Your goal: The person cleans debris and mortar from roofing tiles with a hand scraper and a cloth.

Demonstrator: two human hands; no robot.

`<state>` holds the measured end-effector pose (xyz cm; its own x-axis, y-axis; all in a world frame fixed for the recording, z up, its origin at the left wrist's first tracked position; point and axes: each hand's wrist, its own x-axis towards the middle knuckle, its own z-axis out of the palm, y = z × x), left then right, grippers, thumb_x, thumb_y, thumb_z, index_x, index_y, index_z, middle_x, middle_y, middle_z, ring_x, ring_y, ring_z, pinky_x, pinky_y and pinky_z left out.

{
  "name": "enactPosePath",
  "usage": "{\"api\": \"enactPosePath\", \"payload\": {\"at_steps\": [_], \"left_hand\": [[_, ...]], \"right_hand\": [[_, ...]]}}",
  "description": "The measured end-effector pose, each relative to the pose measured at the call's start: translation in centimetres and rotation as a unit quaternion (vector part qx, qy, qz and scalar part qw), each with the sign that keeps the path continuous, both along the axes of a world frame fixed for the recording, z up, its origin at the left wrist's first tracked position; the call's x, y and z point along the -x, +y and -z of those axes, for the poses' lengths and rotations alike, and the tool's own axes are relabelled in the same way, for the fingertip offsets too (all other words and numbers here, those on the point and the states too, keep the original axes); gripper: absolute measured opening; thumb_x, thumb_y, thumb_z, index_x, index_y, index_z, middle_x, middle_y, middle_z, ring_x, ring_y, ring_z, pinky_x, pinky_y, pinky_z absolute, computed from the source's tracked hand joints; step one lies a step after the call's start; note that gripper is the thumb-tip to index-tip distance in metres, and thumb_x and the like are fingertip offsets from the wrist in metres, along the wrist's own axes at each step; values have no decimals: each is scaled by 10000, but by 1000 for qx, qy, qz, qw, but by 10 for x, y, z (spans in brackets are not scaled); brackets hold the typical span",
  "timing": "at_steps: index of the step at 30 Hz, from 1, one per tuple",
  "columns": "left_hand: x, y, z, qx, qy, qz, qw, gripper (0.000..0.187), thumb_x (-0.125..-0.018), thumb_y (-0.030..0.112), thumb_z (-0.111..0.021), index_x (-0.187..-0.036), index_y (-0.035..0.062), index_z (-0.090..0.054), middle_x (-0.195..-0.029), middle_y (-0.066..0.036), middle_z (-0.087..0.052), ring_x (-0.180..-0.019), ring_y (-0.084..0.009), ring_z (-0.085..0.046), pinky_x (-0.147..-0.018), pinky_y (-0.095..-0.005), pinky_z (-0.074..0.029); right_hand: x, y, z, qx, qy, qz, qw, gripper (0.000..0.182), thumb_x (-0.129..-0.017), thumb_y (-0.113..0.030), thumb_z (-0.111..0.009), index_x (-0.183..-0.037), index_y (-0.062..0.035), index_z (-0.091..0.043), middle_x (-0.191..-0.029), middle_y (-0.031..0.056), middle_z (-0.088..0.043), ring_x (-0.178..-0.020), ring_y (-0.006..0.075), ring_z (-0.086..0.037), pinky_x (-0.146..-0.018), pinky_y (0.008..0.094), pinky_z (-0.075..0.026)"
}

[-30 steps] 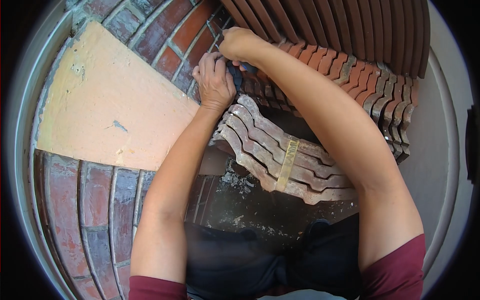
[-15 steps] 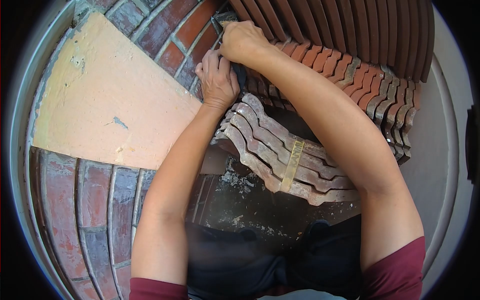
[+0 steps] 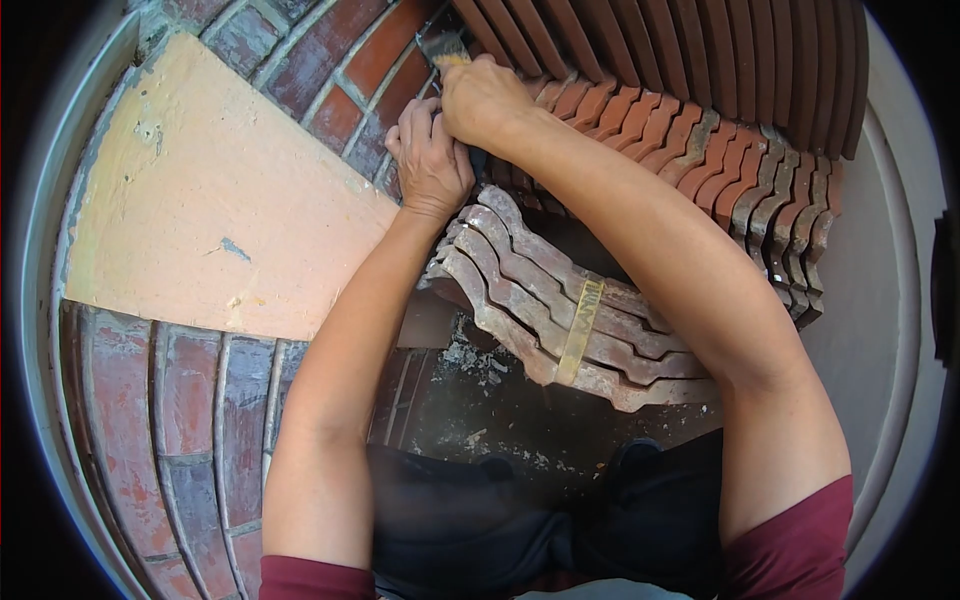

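Two hands at work at the far end of a strapped bundle of roof tiles [image 3: 560,320], both pressed close together. Right hand [image 3: 483,100] closed tight around a small tool; only its yellowish tip with a metal end [image 3: 447,50] visible, poking out beyond the knuckles toward the brick wall [image 3: 350,70]. Left hand [image 3: 430,160] just beside and touching the right, fingers curled over something dark at the bundle's far edge; too hidden to name, and cannot tell whether the grip is truly clamped on it.

Four or so weathered, wavy tiles in the bundle, stacked on edge and bound by a yellow plastic strap [image 3: 580,328] running across them near the middle. Behind and to the right, a long curved row of red clay tiles [image 3: 720,150] standing on edge, with darker brown ones [image 3: 700,50] stacked at the far side. To the left, a pale orange plastered slab [image 3: 220,200] set among bricks. Near side: dark, dusty ground with white crumbs [image 3: 470,360], then dark trousers [image 3: 480,520] and maroon sleeves [image 3: 790,550]. Right forearm lying across the bundle's right end, hiding part of it.
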<state>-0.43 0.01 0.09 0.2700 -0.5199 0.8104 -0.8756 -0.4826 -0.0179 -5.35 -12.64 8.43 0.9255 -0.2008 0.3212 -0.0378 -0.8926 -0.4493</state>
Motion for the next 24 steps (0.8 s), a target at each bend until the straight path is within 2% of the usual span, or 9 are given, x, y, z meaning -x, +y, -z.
{"api": "enactPosePath", "payload": {"at_steps": [2,5,8,14,17,20,23,24], "left_hand": [[2,0,-2,-6,12,4,1000,394,-837,101,-544,-1213,-13,-573,-1229,-194,-551,-1238,-386,-486,-998,-479,-305],[1,0,-1,-9,12,6,1000,401,-834,97,-545,-1220,-11,-571,-1231,-195,-550,-1236,-391,-486,-1000,-480,-305],[3,0,-3,-3,16,5,1000,411,-827,92,-544,-1225,-10,-570,-1239,-201,-549,-1235,-397,-486,-1002,-477,-304],[3,-1,-2,7,17,4,1000,423,-817,90,-544,-1227,-14,-569,-1258,-217,-542,-1239,-398,-476,-1000,-475,-304],[-1,0,1,-1,4,-3,1000,429,-772,96,-591,-1192,8,-582,-1219,-209,-544,-1219,-383,-481,-965,-483,-313],[-3,1,3,-8,17,-9,1000,418,-773,92,-589,-1180,-1,-579,-1228,-230,-538,-1226,-389,-477,-956,-485,-318],[-3,1,3,-3,26,4,1000,414,-775,92,-587,-1177,-9,-574,-1238,-232,-537,-1228,-394,-475,-953,-486,-320],[-3,1,3,-1,25,4,1000,406,-776,91,-587,-1169,-7,-577,-1237,-231,-537,-1226,-394,-477,-953,-486,-320]], "right_hand": [[2,-8,0,-10,23,-33,999,421,-862,-289,-647,-1126,34,-699,-1170,309,-637,-1074,404,-669,-909,422,-560],[-1,-11,7,3,-3,-40,999,456,-851,-289,-652,-1156,50,-678,-1193,337,-613,-1067,434,-663,-919,438,-554],[-9,-6,11,-34,-27,3,999,474,-861,-276,-635,-1188,66,-654,-1209,372,-590,-1086,455,-650,-930,445,-548],[-25,-2,2,-74,4,21,997,482,-891,-256,-594,-1243,72,-623,-1231,385,-569,-1131,451,-635,-952,426,-540],[-24,7,-10,-113,22,51,992,471,-895,-244,-591,-1250,63,-624,-1248,352,-589,-1142,432,-636,-959,403,-539],[-26,14,-25,-77,44,62,994,429,-895,-239,-597,-1211,43,-661,-1262,307,-614,-1152,418,-636,-957,391,-542],[-24,21,-36,-131,26,93,987,364,-862,-213,-605,-1124,17,-707,-1153,279,-679,-1121,416,-654,-966,437,-529],[-28,22,-34,-114,23,95,989,364,-866,-216,-605,-1126,17,-706,-1155,276,-679,-1125,413,-653,-965,435,-530]]}}
